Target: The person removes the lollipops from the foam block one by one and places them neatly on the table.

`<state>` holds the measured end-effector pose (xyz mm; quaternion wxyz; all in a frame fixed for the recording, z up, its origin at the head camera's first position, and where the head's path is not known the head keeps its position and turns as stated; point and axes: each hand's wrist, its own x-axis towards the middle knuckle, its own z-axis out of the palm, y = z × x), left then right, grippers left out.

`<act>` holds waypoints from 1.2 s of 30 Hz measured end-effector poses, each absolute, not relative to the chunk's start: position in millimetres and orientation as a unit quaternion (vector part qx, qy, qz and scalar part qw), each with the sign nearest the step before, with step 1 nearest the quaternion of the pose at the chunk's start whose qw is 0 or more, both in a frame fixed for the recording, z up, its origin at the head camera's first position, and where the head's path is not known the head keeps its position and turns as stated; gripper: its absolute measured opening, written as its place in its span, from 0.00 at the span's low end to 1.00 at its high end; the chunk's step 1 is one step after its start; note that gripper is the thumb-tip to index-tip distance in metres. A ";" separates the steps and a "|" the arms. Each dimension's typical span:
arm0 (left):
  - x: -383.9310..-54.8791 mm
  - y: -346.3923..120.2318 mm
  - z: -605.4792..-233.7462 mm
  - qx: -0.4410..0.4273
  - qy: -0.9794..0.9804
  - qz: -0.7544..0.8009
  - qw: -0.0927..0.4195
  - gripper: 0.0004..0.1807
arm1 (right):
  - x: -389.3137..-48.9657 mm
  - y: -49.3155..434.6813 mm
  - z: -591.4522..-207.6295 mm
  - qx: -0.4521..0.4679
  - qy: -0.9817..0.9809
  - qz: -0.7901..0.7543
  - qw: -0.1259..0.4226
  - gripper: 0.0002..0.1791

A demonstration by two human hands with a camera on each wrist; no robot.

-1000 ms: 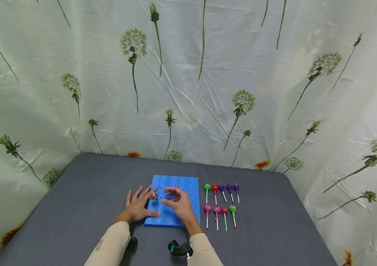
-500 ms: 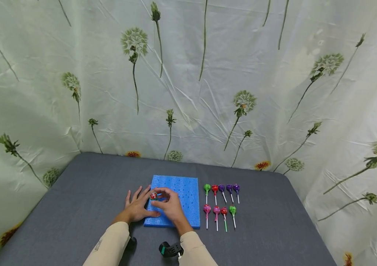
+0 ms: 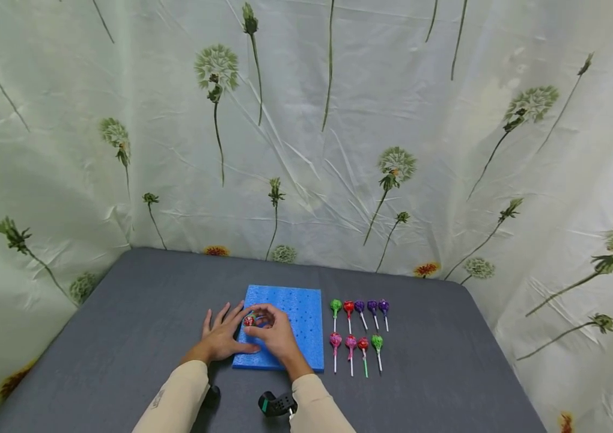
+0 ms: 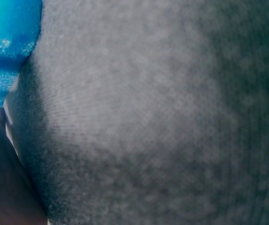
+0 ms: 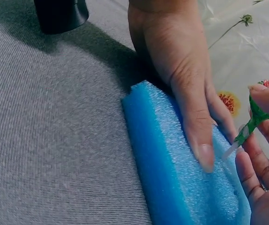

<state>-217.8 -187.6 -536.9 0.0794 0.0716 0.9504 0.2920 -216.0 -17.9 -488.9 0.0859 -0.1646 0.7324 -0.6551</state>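
A blue foam board dotted with small holes lies on the table. Near its left edge stands a lollipop with a red patterned top; the right wrist view shows its green wrapper and white stick reaching down to the foam. My right hand pinches this lollipop between thumb and fingers. Spread across the board's left edge, my left hand holds it with the thumb on top. The left wrist view catches only part of that hand and a corner of the foam.
Right of the board, several wrapped lollipops lie in two rows, among them a green one, a purple one and a pink one. Behind the grey table hangs a flowered curtain.
My right hand has moved left from over the middle of the board and closed its fingers around the lollipop. My left hand has stayed in place.
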 end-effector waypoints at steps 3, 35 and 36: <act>-218.6 -188.3 -537.4 0.070 0.951 0.290 0.083 0.60 | -209.8 -16.1 -474.6 -0.164 0.737 -0.650 0.086 0.18; -221.3 -187.9 -535.7 0.064 0.954 0.271 0.110 0.59 | -210.9 7.5 -459.4 -0.155 0.746 -0.646 0.039 0.14; -220.5 -187.9 -534.2 0.064 0.954 0.272 0.111 0.59 | -210.2 8.9 -457.2 -0.152 0.747 -0.646 0.041 0.14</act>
